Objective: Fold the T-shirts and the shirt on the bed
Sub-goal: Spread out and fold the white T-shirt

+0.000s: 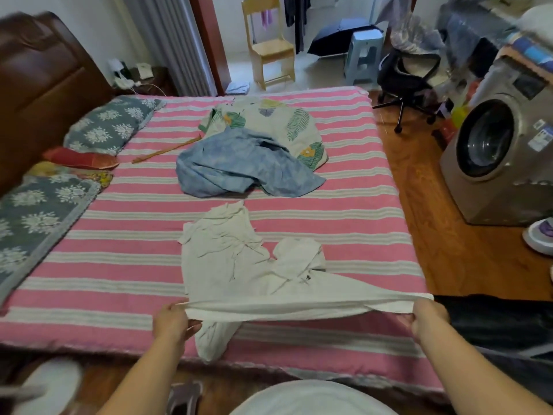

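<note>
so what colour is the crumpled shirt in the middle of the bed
Mottled light blue shirt, seen in the head view, the only one.

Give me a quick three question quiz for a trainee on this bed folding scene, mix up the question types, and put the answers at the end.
1. True or false: both hands grip the white T-shirt.
2. Multiple choice: which garment lies just beyond the white T-shirt? A) the blue shirt B) a black jacket C) a red towel
3. Fill in: the leaf-print cloth lies partly under the ____ shirt.

Key
1. True: the left hand and the right hand each hold one end of its stretched edge, near the front of the striped bed.
2. A
3. blue
</note>
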`<action>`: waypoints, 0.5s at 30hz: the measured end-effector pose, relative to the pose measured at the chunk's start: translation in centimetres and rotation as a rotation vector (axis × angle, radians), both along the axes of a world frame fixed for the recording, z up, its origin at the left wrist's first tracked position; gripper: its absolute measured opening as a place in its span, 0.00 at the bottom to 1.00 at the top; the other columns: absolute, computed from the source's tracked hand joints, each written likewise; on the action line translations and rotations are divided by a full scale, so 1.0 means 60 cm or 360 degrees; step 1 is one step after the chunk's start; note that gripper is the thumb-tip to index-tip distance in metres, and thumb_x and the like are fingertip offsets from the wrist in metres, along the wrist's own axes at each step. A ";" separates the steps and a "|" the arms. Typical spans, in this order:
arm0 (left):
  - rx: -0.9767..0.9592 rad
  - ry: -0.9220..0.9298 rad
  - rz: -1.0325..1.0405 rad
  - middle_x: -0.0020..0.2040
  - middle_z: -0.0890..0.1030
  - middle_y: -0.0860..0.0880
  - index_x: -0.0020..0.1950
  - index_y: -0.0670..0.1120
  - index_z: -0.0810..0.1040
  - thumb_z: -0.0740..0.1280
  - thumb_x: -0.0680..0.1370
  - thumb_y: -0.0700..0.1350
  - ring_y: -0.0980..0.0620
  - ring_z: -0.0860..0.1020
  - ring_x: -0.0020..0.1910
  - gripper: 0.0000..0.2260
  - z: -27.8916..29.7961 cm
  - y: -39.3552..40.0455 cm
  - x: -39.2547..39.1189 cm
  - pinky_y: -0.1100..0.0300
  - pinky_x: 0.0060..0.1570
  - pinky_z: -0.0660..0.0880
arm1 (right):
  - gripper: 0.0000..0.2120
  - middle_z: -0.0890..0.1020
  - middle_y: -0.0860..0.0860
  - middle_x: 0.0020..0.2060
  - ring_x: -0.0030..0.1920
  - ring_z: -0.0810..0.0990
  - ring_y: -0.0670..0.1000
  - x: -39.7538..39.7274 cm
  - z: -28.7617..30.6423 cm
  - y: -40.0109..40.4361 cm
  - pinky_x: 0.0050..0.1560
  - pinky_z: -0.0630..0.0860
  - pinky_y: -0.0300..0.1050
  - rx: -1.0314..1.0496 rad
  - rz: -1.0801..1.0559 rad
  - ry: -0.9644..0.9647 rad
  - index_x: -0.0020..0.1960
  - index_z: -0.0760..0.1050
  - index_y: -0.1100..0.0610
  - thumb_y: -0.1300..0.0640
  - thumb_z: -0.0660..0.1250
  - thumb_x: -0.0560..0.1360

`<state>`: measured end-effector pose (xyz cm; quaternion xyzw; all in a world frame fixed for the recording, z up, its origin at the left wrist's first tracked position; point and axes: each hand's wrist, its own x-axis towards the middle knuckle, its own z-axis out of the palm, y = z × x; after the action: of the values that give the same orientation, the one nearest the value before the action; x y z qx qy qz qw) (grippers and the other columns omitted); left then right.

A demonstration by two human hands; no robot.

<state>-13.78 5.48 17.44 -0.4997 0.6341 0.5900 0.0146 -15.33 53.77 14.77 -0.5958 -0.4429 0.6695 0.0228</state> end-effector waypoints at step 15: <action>0.0047 -0.0576 -0.0269 0.56 0.82 0.35 0.43 0.46 0.77 0.63 0.78 0.42 0.35 0.83 0.52 0.05 -0.102 0.001 0.106 0.37 0.51 0.82 | 0.09 0.81 0.61 0.49 0.51 0.80 0.63 0.196 -0.118 0.030 0.57 0.79 0.61 0.0402 0.0405 -0.0802 0.53 0.80 0.61 0.57 0.64 0.78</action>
<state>-7.44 5.55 11.31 -0.5423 0.6520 0.4965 0.1852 -3.55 55.56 7.72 -0.6752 -0.5855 0.4379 -0.0980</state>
